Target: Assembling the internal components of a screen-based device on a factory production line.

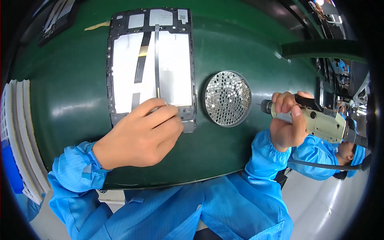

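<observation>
Two bare hands are seen at work over a green counter (68, 100), on which everything is laid out within easy reach. Largest on it is a dark tablet frame (151, 68) with pale inner plates, kept flat by the left hand (138, 138), whose fingers (162, 114) are pressed narrow on its lower edge, apparently so it cannot slide; nothing is gripped by them. Just right of those fingers a round perforated screw tray (227, 98) is set, between the two hands. Right of it, a pale electric screwdriver (320, 120) is held in the right hand (288, 124), fingers wrapped fully round its body, its tip aimed toward the tray, probably for picking up a screw.
</observation>
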A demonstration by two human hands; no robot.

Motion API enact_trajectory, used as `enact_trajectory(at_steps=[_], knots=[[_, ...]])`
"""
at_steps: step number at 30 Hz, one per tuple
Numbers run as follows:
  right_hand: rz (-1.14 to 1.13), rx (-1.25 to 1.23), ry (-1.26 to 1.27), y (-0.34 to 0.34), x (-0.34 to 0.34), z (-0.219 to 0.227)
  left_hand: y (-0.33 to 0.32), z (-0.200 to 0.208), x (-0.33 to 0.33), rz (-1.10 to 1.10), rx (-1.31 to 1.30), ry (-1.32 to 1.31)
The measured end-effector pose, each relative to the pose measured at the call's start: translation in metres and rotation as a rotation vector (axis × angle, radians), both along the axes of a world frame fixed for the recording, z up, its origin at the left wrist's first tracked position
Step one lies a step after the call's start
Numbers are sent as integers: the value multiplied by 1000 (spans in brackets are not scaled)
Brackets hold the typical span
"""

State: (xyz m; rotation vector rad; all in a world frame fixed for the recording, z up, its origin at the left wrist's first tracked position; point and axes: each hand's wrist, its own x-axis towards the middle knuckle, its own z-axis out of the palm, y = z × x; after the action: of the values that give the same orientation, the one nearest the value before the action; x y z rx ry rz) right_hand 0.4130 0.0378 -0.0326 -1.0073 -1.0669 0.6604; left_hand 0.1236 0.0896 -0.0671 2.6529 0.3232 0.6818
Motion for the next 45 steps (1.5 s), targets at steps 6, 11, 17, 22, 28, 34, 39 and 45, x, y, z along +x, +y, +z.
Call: enact_trajectory(at_steps=[6, 11, 17, 22, 28, 34, 39, 45], knots=[[41, 66, -46, -5, -13, 15, -2, -6, 3, 75, -105, -30], [207, 95, -84, -7, -38, 22, -9, -12, 16, 125, 31, -3], [356, 55, -83, -4, -64, 20, -22, -13, 28, 216, 107, -41], [365, -44, -117, -3, -79, 24, -28, -16, 38, 301, 207, -87], [418, -48, -92, 1, -86, 24, -27, -13, 30, 297, 237, -43], [423, -57, -97, 3, -89, 19, -26, -12, 27, 268, 176, -4], [427, -82, -97, 5, -90, 16, -22, -11, 17, 310, 103, 17], [437, -80, -118, 6, -86, 8, -18, -7, 16, 257, 59, 106]])
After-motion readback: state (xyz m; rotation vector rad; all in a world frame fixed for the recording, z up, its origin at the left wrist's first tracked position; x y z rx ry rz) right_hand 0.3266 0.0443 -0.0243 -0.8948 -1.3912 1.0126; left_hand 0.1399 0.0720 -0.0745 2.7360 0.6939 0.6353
